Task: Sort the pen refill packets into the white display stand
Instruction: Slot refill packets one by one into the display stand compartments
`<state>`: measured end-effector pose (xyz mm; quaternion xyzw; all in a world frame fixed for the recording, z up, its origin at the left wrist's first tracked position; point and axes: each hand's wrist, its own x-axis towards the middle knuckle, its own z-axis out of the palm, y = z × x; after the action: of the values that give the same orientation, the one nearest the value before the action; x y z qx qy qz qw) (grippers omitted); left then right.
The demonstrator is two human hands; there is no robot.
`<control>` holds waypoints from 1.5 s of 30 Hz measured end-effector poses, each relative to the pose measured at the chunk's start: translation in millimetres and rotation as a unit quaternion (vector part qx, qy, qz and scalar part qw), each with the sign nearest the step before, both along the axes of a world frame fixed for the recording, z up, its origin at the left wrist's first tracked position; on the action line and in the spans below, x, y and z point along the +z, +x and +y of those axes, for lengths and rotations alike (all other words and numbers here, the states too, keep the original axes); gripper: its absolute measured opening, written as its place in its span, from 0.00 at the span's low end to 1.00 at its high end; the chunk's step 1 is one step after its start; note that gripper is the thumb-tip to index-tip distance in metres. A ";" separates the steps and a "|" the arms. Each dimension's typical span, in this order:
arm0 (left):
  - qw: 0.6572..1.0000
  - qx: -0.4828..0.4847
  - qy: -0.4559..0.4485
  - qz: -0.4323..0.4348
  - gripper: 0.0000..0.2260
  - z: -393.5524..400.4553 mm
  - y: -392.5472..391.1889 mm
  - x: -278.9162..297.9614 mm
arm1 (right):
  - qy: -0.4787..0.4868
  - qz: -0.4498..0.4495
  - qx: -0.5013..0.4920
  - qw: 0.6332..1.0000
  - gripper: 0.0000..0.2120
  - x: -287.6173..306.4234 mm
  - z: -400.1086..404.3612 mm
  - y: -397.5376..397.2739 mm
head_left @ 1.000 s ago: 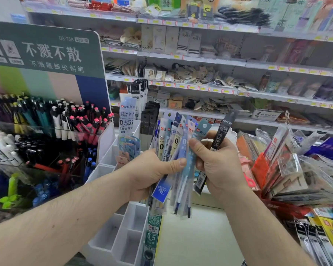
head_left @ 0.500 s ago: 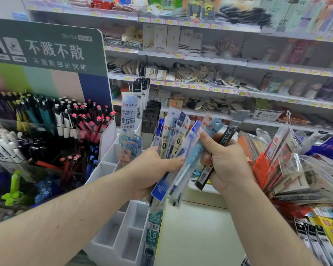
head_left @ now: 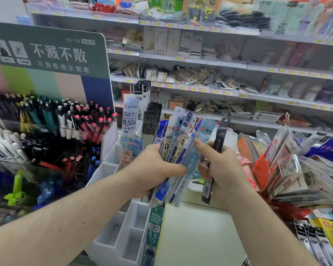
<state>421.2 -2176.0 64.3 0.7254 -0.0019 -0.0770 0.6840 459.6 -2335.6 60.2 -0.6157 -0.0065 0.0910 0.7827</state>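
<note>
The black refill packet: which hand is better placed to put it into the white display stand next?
Probably the right hand: it alone holds the black refill packet. The left hand is full with the fan of blue packets, though it is nearer the white display stand.

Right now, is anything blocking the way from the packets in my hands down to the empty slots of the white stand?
Nothing visible blocks it. The left hand holds the fanned packets just above the white display stand, whose lower front compartments look open and empty. Only the green packet stands at its right edge.
</note>
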 end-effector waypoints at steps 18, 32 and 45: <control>0.944 0.273 -0.171 -0.068 0.13 58.8 -35.7 35.1 | 0.006 -0.086 0.002 0.996 0.08 -2.6 4.2 -4.2; 0.911 0.326 -0.250 -0.039 0.04 71.6 -60.8 6.2 | -0.137 -0.201 0.052 0.969 0.05 -34.8 75.0 -3.4; 0.913 0.325 -0.234 -0.072 0.06 68.5 -63.3 0.1 | -0.239 -0.311 0.068 0.917 0.15 -50.1 97.8 2.0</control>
<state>357.8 -2107.4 64.4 0.5085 0.1664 0.2046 0.8197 461.7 -2237.7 10.1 -0.7794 -0.2697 -0.0538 0.5629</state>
